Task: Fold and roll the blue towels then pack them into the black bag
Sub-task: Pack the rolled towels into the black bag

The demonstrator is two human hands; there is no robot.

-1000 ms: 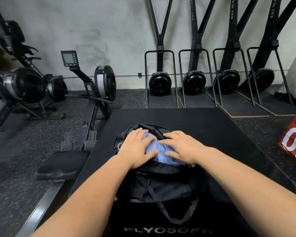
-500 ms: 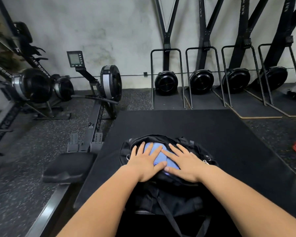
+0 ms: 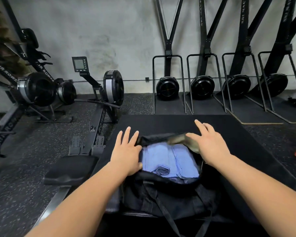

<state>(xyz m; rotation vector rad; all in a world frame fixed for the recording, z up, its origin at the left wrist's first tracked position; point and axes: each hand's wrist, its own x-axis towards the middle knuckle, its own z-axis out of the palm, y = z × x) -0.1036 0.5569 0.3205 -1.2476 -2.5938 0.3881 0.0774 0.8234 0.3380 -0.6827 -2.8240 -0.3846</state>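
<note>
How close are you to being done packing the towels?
Nearly done. The rolled blue towels lie inside the open black bag. The left hand rests on the bag's left edge and the right hand is at its far flap, blurred. No towels show outside, so probably only closing the bag is left.

Blue towels [image 3: 169, 159] inside black bag [image 3: 169, 199]
</note>
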